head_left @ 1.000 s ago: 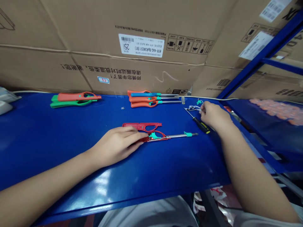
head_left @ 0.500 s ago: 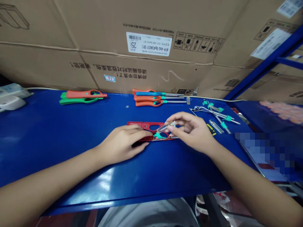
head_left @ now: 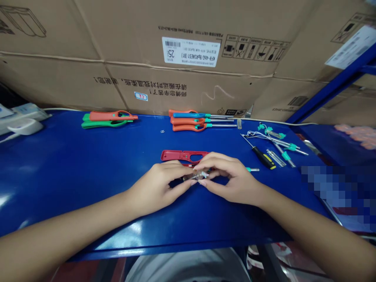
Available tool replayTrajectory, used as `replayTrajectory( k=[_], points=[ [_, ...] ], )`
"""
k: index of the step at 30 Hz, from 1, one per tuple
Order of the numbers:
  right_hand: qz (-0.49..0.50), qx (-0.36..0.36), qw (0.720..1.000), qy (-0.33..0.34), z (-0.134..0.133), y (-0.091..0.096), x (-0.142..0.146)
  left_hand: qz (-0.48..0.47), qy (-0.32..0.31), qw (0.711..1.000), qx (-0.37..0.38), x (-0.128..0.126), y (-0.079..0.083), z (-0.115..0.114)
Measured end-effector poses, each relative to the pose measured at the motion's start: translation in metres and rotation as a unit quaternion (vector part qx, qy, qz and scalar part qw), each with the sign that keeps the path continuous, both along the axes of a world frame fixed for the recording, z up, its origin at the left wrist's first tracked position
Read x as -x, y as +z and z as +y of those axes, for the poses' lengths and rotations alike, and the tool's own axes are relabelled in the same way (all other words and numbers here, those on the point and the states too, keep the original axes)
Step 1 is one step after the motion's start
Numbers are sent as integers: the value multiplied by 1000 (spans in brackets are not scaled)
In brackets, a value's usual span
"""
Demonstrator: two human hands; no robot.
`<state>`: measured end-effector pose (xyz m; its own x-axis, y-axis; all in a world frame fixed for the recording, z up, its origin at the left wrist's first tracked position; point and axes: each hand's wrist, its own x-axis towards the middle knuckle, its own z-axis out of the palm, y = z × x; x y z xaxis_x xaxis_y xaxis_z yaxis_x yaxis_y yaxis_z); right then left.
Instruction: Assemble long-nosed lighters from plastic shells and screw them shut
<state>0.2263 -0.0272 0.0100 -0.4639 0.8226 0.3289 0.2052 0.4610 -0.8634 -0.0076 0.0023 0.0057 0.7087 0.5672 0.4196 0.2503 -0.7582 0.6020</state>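
Note:
Between my two hands is a small clear fuel tank (head_left: 190,177) with a white fitting at its right end. My left hand (head_left: 155,184) pinches the tank at its left end, thumb below and fingers above. At the white fitting, the thumb and fingers of my right hand (head_left: 235,176) are closed on the tank too. Just behind the hands lies an empty red lighter shell half (head_left: 173,155). The other red half is mostly hidden under my fingers. A metal lighter tube (head_left: 254,169) with a green collar sticks out to the right of my right hand.
Orange and blue lighters (head_left: 190,121) lie at the back, and an orange and a green one (head_left: 108,116) further left. A screwdriver (head_left: 264,158), clear tanks (head_left: 276,158) and metal tubes (head_left: 289,147) with wires lie at right. Cardboard boxes (head_left: 117,35) wall the back.
My right hand has brought the clear tank down and left to my left hand, which has left the red shell and now grips the tank as well. The view has shifted slightly.

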Motion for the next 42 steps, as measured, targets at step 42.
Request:
replayTrajectory(
  k=[42],
  points=[
    [-155, -53, 984, -64, 11, 0, -10, -23, 23, 946, 322, 2, 0, 19]
  ],
)
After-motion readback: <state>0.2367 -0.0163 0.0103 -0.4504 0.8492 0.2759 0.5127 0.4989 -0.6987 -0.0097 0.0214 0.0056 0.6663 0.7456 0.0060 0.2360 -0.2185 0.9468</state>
